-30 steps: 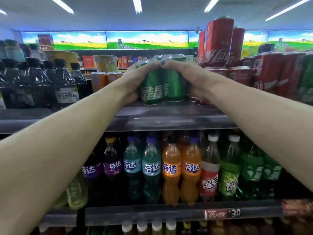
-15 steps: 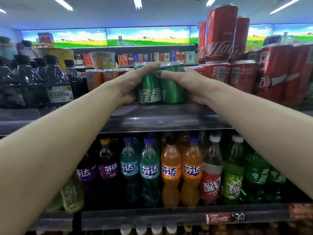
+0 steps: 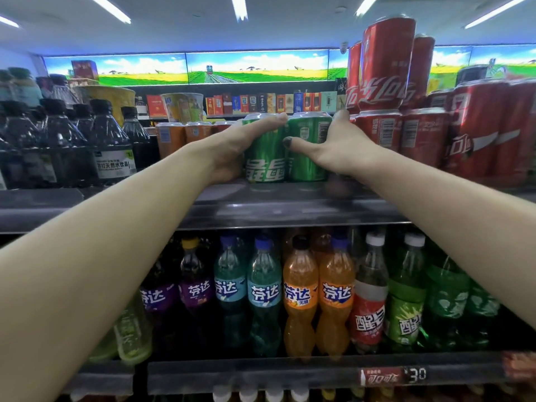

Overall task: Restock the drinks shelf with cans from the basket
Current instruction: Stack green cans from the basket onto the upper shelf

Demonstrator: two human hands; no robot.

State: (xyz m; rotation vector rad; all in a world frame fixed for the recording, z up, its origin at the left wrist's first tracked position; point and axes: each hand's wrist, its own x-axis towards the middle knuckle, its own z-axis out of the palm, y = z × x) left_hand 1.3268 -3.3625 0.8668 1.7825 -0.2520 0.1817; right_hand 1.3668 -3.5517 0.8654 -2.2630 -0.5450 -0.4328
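Left hand (image 3: 232, 146) gripped the left green can (image 3: 265, 149), thumb laid over its rim, fingers wrapped behind. Right hand (image 3: 333, 143) gripped the right green can (image 3: 307, 149), thumb across the front, fingers round the far side at 3 o'clock. Both cans stood upright, touching, on the top shelf (image 3: 275, 207). Red cans (image 3: 385, 68) were stacked just beside at 3 o'clock, dark bottles (image 3: 111, 140) at 9, orange cans (image 3: 185, 134) behind them. Soda bottles (image 3: 301, 291) sat at 6 o'clock on the lower shelf.

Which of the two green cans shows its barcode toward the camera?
The right green can, under the right hand; the left green can shows white lettering instead.
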